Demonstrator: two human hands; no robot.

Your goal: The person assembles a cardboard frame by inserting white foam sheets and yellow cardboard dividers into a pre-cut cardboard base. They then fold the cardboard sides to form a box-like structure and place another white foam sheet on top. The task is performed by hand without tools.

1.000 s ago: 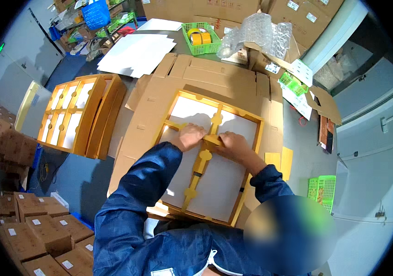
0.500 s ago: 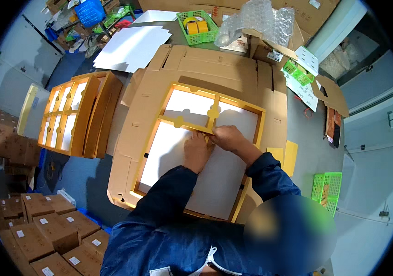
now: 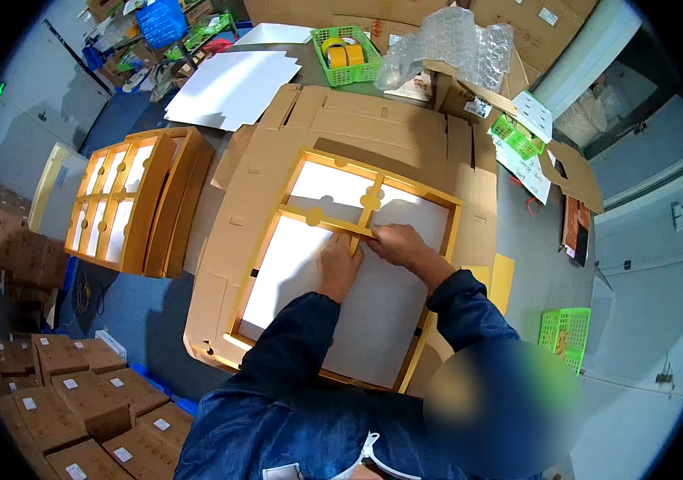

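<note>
A yellow wooden tray frame [image 3: 455,232] with a white bottom lies before me, tilted a little in view. A yellow divider strip [image 3: 293,211] with a rounded tab runs across it, and a shorter divider [image 3: 367,210] splits the far part in two. My left hand [image 3: 336,268] is closed around a small yellow divider piece [image 3: 354,245] just below the crossing. My right hand [image 3: 404,246] has its fingers pinched at the right part of the cross divider, beside that junction. The near ends of the strips are partly hidden by my fingers.
Flattened cardboard [image 3: 233,240] lies under the tray. Finished-looking divided trays [image 3: 137,232] are stacked at the left. White sheets [image 3: 233,84], a green basket with tape rolls [image 3: 361,74] and bubble wrap [image 3: 445,48] lie at the back. Another green basket [image 3: 549,328] is at the right.
My left hand has shifted slightly down and left, and more of the small divider piece shows between my hands. My right hand stays at the junction. The whole view has moved slightly.
</note>
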